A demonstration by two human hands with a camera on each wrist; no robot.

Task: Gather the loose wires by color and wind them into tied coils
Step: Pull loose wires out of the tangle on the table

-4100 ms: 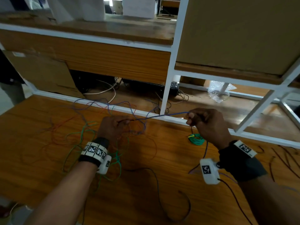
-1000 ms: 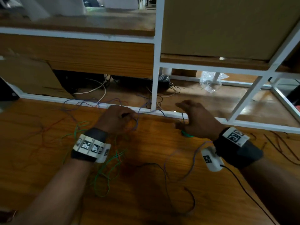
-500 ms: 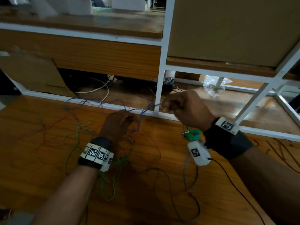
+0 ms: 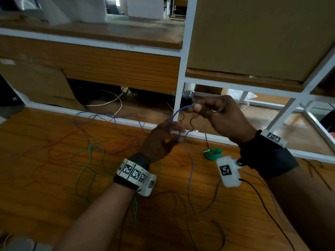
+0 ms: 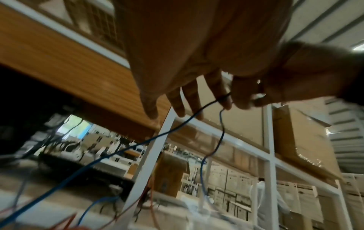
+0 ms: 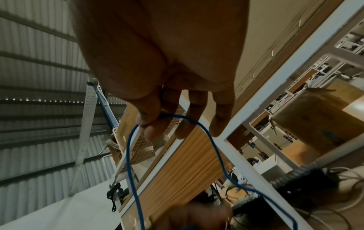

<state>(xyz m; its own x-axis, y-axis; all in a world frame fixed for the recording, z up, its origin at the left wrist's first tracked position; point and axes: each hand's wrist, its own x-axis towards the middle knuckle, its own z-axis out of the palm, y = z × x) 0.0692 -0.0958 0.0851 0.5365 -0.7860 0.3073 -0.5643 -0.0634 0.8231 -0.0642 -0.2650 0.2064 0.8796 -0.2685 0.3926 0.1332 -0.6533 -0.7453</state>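
Note:
My right hand (image 4: pixel 196 109) is raised over the table's back edge and pinches a blue wire (image 4: pixel 178 112) between thumb and forefinger; the right wrist view shows the blue wire (image 6: pixel 206 130) arching out of that pinch. The wire drops to my left hand (image 4: pixel 174 134), which holds it between thumb and index finger (image 5: pixel 224 99), the other fingers straighter. A tied green coil (image 4: pixel 213 153) lies on the table under my right wrist. Loose green wires (image 4: pixel 90 156), red wires (image 4: pixel 54 147) and more blue wires (image 4: pixel 108 118) lie tangled to the left.
The wooden table (image 4: pixel 45 196) ends at a white shelf frame (image 4: pixel 181 87) right behind my hands. Cables and a dark device sit on the lower shelf beyond. Thin dark wires (image 4: pixel 315 171) lie at the right edge.
My right hand has left the table by the green coil, moved left and risen, pinching the blue wire and drawing it up above my left hand, which stayed near the back edge.

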